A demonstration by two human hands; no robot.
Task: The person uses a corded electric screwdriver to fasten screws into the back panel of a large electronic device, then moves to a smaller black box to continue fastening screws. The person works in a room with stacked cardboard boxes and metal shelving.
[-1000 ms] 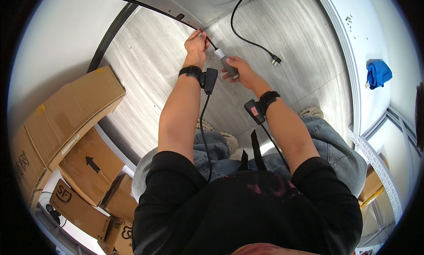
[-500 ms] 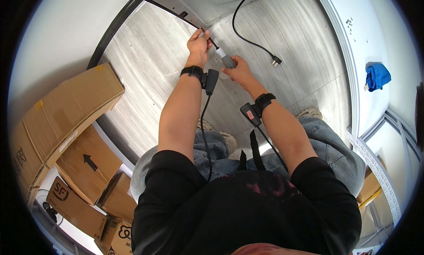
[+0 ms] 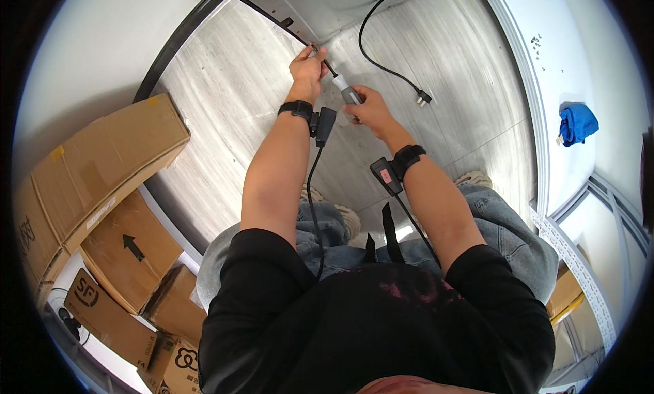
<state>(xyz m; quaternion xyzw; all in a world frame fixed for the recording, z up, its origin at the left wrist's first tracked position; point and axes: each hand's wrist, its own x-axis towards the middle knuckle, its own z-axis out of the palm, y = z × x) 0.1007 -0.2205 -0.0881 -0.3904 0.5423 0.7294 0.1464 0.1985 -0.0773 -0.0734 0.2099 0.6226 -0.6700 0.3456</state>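
Note:
My right hand [image 3: 368, 110] is closed round the grey handle of a screwdriver [image 3: 347, 91]. Its dark shaft slants up and left to the fingertips of my left hand [image 3: 308, 68]. Those fingers are pinched together at the shaft's far end, by the bottom corner of a light grey panel [image 3: 310, 11]. A small dark part shows between them, too small to make out. Where the tip meets the panel is hidden by the fingers.
A black power cord with a plug [image 3: 424, 97] lies on the wood-look floor [image 3: 470, 101], right of my hands. Cardboard boxes [image 3: 102, 169] are stacked at the left. A blue cloth [image 3: 578, 124] lies on a white surface at the right. Wrist-strapped devices trail cables along my arms.
My right hand's fingers have shifted round the screwdriver handle, and more of the handle shows. My left hand stays at the panel corner. The whole view has moved slightly.

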